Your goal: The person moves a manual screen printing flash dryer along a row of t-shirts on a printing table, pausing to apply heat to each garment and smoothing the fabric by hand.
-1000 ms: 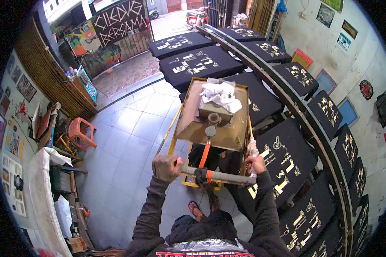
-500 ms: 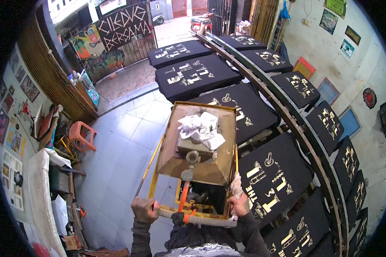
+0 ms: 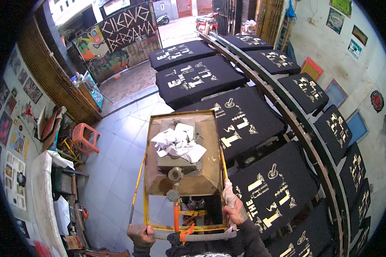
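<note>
In front of me stands a yellow-framed cart with a brownish, hood-like metal top. A crumpled white cloth lies on the box in the top's middle. An orange hose runs from a round grey fitting toward me. My left hand is closed round the left end of the grey-wrapped handlebar. At the right corner my right hand is closed on the frame, where a pale cloth is wound round the bar. Both sets of fingers are partly hidden.
Black T-shirts with cream prints lie on boards in two rows at the right, split by a long curved rail. A red plastic stool stands on the left tiles. Cluttered shelving lines the left wall. A painted gate is ahead.
The cart has shifted left and turned straighter in my view, with both hands still closed on it. The shirts and rail appear slightly farther right and lower.
</note>
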Available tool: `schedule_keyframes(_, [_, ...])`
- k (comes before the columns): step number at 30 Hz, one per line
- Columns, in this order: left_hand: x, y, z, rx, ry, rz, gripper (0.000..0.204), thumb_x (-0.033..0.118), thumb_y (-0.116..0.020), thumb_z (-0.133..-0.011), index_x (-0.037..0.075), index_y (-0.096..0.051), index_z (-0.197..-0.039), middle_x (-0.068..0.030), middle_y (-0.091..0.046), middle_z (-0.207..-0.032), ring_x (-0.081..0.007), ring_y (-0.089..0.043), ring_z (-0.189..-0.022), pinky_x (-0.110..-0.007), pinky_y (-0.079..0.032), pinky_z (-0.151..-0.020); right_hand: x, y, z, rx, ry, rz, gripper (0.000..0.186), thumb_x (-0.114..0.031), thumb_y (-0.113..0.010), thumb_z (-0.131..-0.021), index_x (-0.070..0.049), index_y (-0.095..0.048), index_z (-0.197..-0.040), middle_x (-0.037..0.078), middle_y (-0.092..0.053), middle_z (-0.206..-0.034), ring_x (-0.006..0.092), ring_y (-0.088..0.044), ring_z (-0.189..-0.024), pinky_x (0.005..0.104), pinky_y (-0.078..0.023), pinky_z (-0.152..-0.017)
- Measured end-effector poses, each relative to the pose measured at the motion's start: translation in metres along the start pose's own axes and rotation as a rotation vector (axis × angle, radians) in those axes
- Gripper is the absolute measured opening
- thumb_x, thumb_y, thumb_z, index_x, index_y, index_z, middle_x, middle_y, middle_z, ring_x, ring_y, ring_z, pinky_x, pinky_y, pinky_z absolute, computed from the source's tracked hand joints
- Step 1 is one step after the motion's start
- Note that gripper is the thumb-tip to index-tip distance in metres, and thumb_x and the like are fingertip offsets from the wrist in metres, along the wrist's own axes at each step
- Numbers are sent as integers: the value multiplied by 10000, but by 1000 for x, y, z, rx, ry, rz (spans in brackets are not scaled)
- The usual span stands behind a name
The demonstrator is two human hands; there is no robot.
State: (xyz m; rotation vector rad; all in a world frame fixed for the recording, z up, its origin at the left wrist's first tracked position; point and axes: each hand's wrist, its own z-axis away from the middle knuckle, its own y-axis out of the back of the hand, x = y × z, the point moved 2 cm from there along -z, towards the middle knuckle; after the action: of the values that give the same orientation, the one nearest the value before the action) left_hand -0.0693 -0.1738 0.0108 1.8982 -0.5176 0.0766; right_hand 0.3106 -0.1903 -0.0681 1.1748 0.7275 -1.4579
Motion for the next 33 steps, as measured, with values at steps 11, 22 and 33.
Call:
schedule_keyframes(11, [1,-32,-17,48,-25,-1,305,233,-507,-808,96,-404,-555,-86,-387,-514,-308,-438,-492,-435,-305,-541,-28,20,-46,-119,-74,19,645,-156,-683,-748,32,-475,-1329,233,-613,-1242,333,-586,-1192,408,-442,-1026])
schedule_keyframes(22, [5,-18,37,-189,-13,-101,108,211,-630,-904,105,-608,-911,-116,-594,-728,-323,-538,-603,-452,-420,-581,-48,25,-72,-296,-16,94,551,-138,-647,-786,47,-484,-1279,255,-619,-1161,366,-611,-1123,407,-458,-991])
schedule_keyframes(33, [7,-13,69,-103,313,-101,269,249,-573,-909,75,-541,-707,-117,-499,-645,-288,-504,-616,-479,-397,-630,-56,-25,-134,-480,72,143,674,-159,-667,-769,103,-427,-1342,299,-590,-1255,377,-576,-1210,411,-434,-1045])
